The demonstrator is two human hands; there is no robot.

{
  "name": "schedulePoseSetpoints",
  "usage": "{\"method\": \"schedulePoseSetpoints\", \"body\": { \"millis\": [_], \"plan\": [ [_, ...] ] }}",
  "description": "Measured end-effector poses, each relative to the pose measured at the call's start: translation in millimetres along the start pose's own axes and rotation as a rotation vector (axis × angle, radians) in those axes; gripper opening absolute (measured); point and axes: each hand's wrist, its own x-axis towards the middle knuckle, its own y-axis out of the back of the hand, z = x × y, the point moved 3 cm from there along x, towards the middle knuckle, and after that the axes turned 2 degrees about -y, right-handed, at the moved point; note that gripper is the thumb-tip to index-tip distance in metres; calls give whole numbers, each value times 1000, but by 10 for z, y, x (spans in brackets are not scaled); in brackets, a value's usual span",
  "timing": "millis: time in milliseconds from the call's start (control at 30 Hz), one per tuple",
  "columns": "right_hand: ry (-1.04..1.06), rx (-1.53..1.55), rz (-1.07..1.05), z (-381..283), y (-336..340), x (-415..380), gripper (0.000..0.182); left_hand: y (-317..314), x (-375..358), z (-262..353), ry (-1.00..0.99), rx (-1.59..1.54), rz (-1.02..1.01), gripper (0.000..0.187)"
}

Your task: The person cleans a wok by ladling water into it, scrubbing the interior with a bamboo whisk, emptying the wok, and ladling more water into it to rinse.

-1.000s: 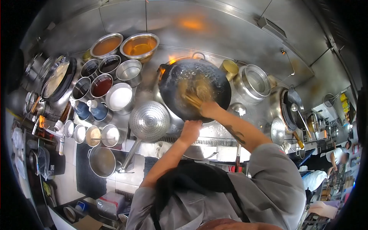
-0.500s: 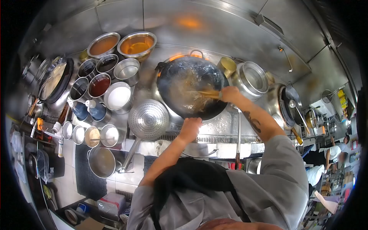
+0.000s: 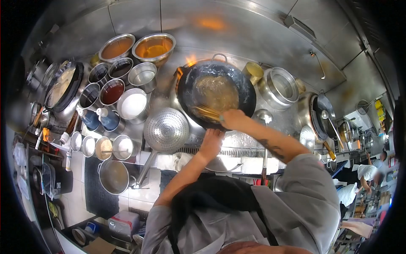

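Note:
In the middle of the head view, a dark wok (image 3: 247,95) sits tilted over a lit burner with murky brown liquid (image 3: 218,91) in it. My right hand (image 3: 234,119) is wrapped round a bamboo wok brush (image 3: 207,112), whose splayed bristles lie in the near left part of the wok. At the wok's near edge, my left hand (image 3: 211,142) grips the rim or a handle there; the fingers partly hide which.
Flames (image 3: 191,59) rise behind the wok. A perforated strainer (image 3: 165,130) lies to the left, beside several sauce pots and a pot of white powder (image 3: 132,104). A ladle (image 3: 264,116) and stacked steel pots (image 3: 279,86) stand to the right. Other people (image 3: 366,173) are at far right.
My right hand has swept the brush left and toward me, from the wok's right side to its near left. Liquid now pools more visibly in the wok. My left hand stays at the rim.

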Motion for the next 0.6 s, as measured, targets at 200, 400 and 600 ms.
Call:
{"method": "schedulePoseSetpoints", "body": {
  "millis": [200, 400, 600],
  "plan": [
    [-4, -171, 113, 471, 236, 229, 25, 78, -141, 177, 17, 102, -30, 51],
    [-185, -220, -102, 563, -165, 16, 26, 182, -264, 238, 34, 102, -54, 58],
    [-322, -237, 40, 1057, -95, 76, 28, 444, -306, 285, 114, -40, -122, 71]
  ]
}}
